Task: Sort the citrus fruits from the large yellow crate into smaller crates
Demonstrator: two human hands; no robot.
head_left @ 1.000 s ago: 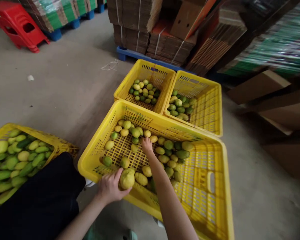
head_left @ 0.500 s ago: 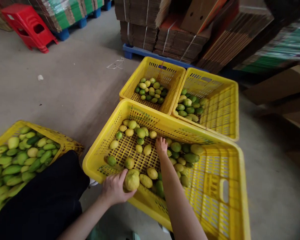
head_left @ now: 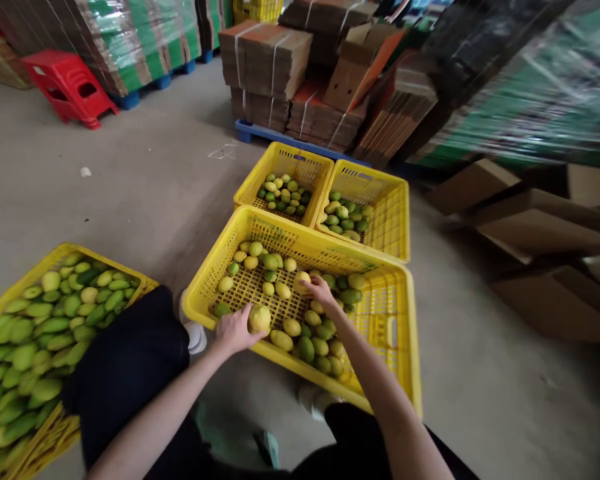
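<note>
A large yellow lemon (head_left: 259, 319) is in my left hand (head_left: 234, 331), gripped above the near rim of a yellow plastic crate (head_left: 375, 257). My right hand (head_left: 319, 289) reaches over the crate's middle, its fingers closed on a smaller yellow lemon (head_left: 301, 283). Loose yellow and green lemons lie on the crate's perforated floor. One group of lemons (head_left: 270, 263) rests toward the far left side; a denser heap (head_left: 321, 347) lies below and right of my right hand, partly hidden by my forearm.
Two more yellow crates, one at left (head_left: 240, 193) and one at right (head_left: 405, 220), adjoin the far side, each with some lemons. A fuller crate (head_left: 147, 283) stands at my left. Stacked cardboard (head_left: 265, 60), a red stool (head_left: 70, 83) and open cartons (head_left: 545, 220) stand farther off.
My right hand has lifted a yellow lemon from beside the heap. The left hand still holds its large lemon. My view has tilted up and shifted right.
</note>
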